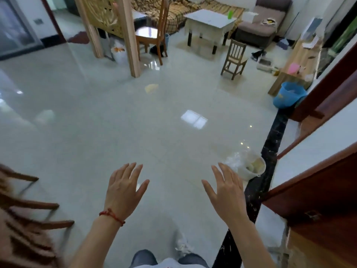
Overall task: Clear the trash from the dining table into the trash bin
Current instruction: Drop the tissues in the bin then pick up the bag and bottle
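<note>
My left hand [123, 188] and my right hand [226, 192] are held out in front of me over the shiny tiled floor, palms down, fingers spread, with nothing in either. A red string bracelet sits on the left wrist. A small white bin [251, 168] with a clear plastic liner stands on the floor just beyond my right hand, beside the black threshold strip [270, 151]; pale trash lies inside it. The dining table is out of view.
A dark wooden chair [29, 209] is at the lower left, blurred. A wooden door and frame [318, 190] fill the right side. Farther off stand a blue bucket [289, 95], a small wooden chair [234, 59], a white low table [210, 22] and a wooden pillar [129, 35].
</note>
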A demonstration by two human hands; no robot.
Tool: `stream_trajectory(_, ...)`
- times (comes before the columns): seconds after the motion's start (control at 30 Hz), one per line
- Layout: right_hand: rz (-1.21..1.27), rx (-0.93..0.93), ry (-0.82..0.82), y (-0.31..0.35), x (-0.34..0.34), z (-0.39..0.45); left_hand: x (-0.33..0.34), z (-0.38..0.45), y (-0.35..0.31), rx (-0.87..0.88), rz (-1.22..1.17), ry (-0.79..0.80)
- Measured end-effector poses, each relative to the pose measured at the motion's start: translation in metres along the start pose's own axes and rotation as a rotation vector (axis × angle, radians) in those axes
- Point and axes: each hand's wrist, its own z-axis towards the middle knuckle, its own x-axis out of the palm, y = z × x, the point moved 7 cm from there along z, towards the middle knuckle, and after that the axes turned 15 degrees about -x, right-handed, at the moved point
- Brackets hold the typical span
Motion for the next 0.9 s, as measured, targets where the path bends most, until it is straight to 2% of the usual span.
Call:
stream_trajectory(0.27, 0.099, -0.477, 0.054, 0.048, 0.022, 0.112, -0.017, 0.001, 0.06, -0.427, -0.026, -0.091)
stream_trajectory(0.5, 0.173, -0.798, 0.082, 0.114, 0.039, 0.151, -0.025, -0.035, 0.094, -0.715, -0.005, -0.133)
stream_trajectory(0.7, 0.243, -0.926, 0.101, 0.159, 0.052, 0.174, -0.036, -0.038, 0.119, -0.838, -0.014, -0.151)
stream_trajectory(0.9, 0.278, -0.938, 0.117, 0.206, 0.077, 0.223, -0.042, 0.01, 0.164, -0.852, -0.023, -0.165)
